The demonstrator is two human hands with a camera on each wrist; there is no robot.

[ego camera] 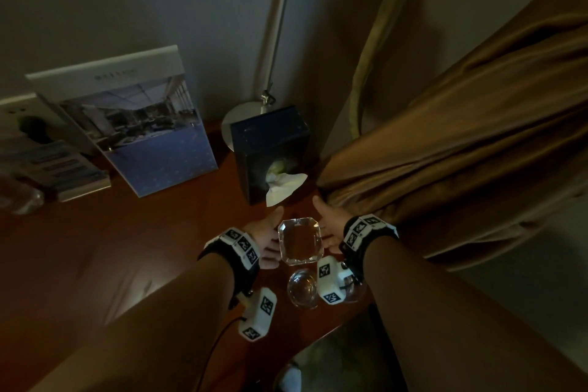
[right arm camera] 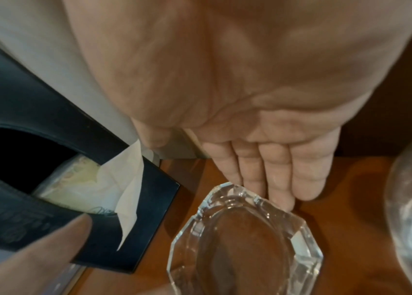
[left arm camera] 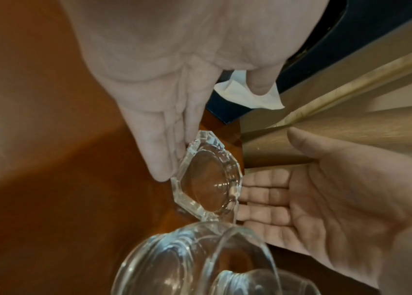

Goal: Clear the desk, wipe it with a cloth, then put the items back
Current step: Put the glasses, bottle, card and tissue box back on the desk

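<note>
A clear octagonal glass ashtray (ego camera: 300, 240) sits on the reddish wooden desk (ego camera: 127, 248), near its right end. My left hand (ego camera: 270, 237) lies against its left side and my right hand (ego camera: 327, 226) against its right side. In the left wrist view the left hand's (left arm camera: 174, 119) straight fingers touch the ashtray (left arm camera: 211, 179) rim, and the right palm (left arm camera: 313, 195) faces it from the other side. The right wrist view has the right hand's (right arm camera: 225, 165) straight fingertips at the ashtray's (right arm camera: 245, 245) far edge. Neither hand curls round it.
A dark tissue box (ego camera: 270, 149) with a tissue hanging out stands just behind the ashtray. Two clear glasses (ego camera: 304, 288) sit just in front of it. A lamp base (ego camera: 241, 114), a photo card (ego camera: 143, 124), brochures (ego camera: 57, 162) and a brown curtain (ego camera: 461, 153) surround the spot.
</note>
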